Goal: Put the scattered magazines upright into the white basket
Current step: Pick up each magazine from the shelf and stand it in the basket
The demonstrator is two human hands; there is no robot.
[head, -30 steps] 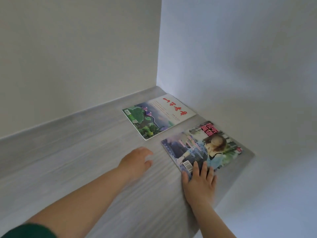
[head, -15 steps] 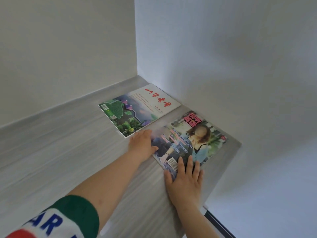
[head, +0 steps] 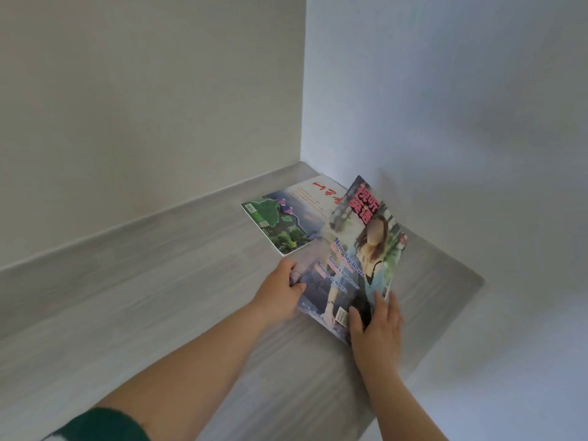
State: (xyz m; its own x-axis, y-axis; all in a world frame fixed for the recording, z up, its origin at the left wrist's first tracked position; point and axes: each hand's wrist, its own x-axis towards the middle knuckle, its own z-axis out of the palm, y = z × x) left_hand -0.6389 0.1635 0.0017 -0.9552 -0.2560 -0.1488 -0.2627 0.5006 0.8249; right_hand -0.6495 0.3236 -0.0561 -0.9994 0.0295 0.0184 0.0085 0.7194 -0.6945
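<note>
A magazine with a woman on its cover (head: 353,259) is tilted up off the grey wooden shelf (head: 178,313), far edge raised toward the wall. My left hand (head: 280,292) grips its left edge, thumb on the cover. My right hand (head: 375,326) holds its near right corner, thumb on top. Behind it a second magazine with a green landscape cover and red title (head: 286,218) lies flat in the corner, partly hidden by the lifted one. No white basket is in view.
White walls (head: 445,122) close the shelf at the back and on the right, meeting in a corner just behind the magazines. The shelf's right front edge (head: 445,338) drops off beside my right hand. Bare shelf stretches to the left.
My left hand took hold of the woman-cover magazine's left edge. Both hands lifted it from flat on the shelf to a tilted position, now overlapping the landscape magazine.
</note>
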